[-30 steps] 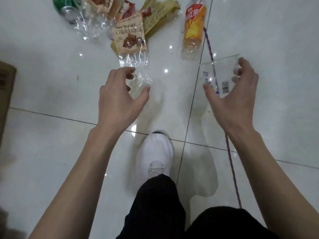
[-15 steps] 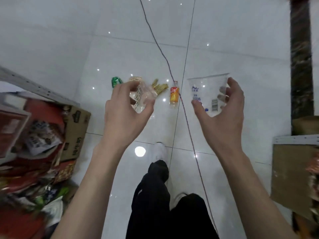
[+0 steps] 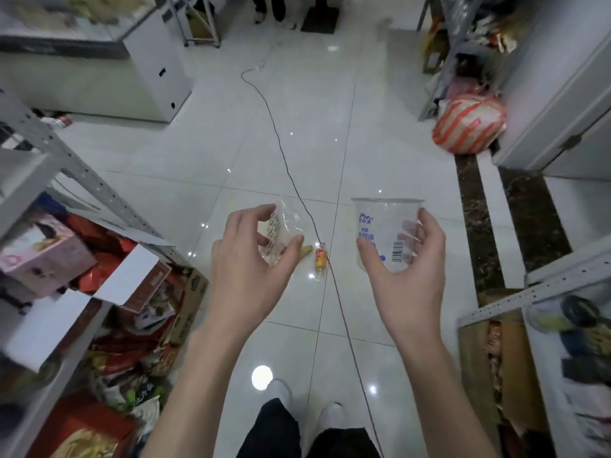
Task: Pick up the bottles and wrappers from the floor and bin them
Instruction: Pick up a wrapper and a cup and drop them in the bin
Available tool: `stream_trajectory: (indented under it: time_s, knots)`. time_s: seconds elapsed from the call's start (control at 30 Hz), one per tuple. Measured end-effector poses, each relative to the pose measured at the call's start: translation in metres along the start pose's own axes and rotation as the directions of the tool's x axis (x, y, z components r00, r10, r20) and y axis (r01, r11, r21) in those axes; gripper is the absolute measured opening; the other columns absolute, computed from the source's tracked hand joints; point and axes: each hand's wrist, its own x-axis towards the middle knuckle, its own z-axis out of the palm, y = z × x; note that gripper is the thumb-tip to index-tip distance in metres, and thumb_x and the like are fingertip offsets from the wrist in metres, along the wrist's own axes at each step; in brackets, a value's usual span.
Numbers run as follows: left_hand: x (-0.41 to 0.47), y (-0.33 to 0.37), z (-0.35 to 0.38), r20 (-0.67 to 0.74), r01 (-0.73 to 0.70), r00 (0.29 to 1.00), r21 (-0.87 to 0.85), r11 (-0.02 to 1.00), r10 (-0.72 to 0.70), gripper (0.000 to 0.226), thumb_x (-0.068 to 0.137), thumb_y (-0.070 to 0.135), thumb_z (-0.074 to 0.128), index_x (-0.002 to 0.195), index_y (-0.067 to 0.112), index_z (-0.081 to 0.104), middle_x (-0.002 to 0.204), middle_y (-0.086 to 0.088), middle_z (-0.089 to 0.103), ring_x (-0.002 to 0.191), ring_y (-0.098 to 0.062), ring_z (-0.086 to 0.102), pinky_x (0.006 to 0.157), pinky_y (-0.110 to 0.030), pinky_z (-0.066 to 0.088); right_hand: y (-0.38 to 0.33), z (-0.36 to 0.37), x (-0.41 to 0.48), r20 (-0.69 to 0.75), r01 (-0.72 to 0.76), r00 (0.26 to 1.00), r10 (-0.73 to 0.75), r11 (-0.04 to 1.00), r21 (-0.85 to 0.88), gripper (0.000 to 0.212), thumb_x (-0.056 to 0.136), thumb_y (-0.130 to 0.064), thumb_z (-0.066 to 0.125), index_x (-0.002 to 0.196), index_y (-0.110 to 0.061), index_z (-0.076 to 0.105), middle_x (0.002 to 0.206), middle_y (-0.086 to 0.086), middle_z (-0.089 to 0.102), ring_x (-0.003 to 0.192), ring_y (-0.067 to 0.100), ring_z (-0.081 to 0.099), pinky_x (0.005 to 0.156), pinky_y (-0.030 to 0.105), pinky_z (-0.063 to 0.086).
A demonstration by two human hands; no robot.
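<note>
STOREROOM AISLE: We stand among cluttered shelving with litter in both hands. Our left hand (image 3: 251,269) pinches a crumpled clear wrapper (image 3: 285,223) between thumb and curled fingers. Our right hand (image 3: 410,282) grips a clear plastic cup (image 3: 383,223), thumb on the near wall, fingers wrapped round the far side, rim uppermost in the view. Both pieces are held out in front of us, well above the tiled floor (image 3: 198,180), with forearms reaching forward and palms turned partly toward each other.

We judge both pieces to weigh almost nothing. The wrapper is limp film that will fold and slide, so a firm pinch on a bunched part suits it better than an open palm. The cup looks thin-walled and springy. It would buckle under a hard squeeze and could pop out of a loose one, so a light wrap round the lower body, as here, seems right.

On the floor, seen between the hands, an orange-labelled bottle (image 3: 320,258) lies just beside a dark cable (image 3: 274,133), with a scrap of yellow wrapper (image 3: 307,249) near it. The bottle is small and rounded and likely to roll, so its middle is the place to grip. We cannot make out a bin.
</note>
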Motion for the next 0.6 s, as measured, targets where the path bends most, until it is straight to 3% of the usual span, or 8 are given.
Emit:
stream_trajectory:
  time_s: [0.1,0.23,0.37,0.5,0.6]
  knots:
    - [-0.024,0.016,-0.032,-0.025,-0.045,0.999,-0.014,0.999,0.044,0.044,0.086,0.043,0.072,0.125,0.030,0.055,0.120,0.017,0.051,0.094,0.003,0.054,0.095,-0.047,0.046,-0.024,-0.018,-0.033,-0.030,0.033,0.999,-0.032,0.999,0.027,0.085,0.083,-0.035,0.083,0.152,-0.029,0.034,0.140,-0.008,0.046,0.126,0.003,0.049,0.088,-0.002,0.036]
    - [-0.056,0.017,-0.069,-0.046,-0.088,0.995,-0.036,0.995,0.087,0.045,0.085,0.043,0.073,0.125,0.030,0.056,0.120,0.017,0.052,0.092,0.002,0.056,0.093,-0.046,0.048,-0.044,-0.034,-0.084,-0.088,0.055,0.995,-0.051,0.998,0.041,0.086,0.083,-0.036,0.082,0.153,-0.032,0.032,0.141,-0.010,0.046,0.129,0.006,0.048,0.097,0.016,0.040]
    - [-0.089,0.003,-0.102,-0.026,-0.135,0.991,-0.066,0.989,0.133,0.044,0.083,0.042,0.073,0.123,0.030,0.056,0.118,0.018,0.053,0.091,0.002,0.056,0.092,-0.045,0.048,-0.055,-0.036,-0.143,-0.165,0.052,0.985,-0.046,0.998,0.036,0.085,0.083,-0.034,0.083,0.152,-0.032,0.033,0.140,-0.010,0.045,0.128,0.006,0.048,0.093,0.011,0.038]
    - [-0.126,-0.016,-0.132,0.049,-0.168,0.984,-0.094,0.981,0.173,0.044,0.083,0.044,0.072,0.122,0.032,0.056,0.119,0.018,0.053,0.092,0.002,0.056,0.091,-0.044,0.048,-0.061,-0.037,-0.212,-0.247,0.048,0.968,-0.042,0.999,0.019,0.085,0.083,-0.033,0.084,0.151,-0.032,0.034,0.140,-0.009,0.047,0.129,0.008,0.050,0.101,0.023,0.048]
    - [-0.155,-0.025,-0.150,0.137,-0.199,0.967,-0.113,0.973,0.213,0.044,0.083,0.045,0.072,0.122,0.031,0.056,0.120,0.018,0.053,0.091,0.003,0.057,0.091,-0.041,0.048,-0.066,-0.042,-0.262,-0.321,0.009,0.947,-0.012,1.000,-0.010,0.085,0.083,-0.033,0.084,0.152,-0.032,0.033,0.141,-0.011,0.047,0.129,0.004,0.048,0.093,0.005,0.042]
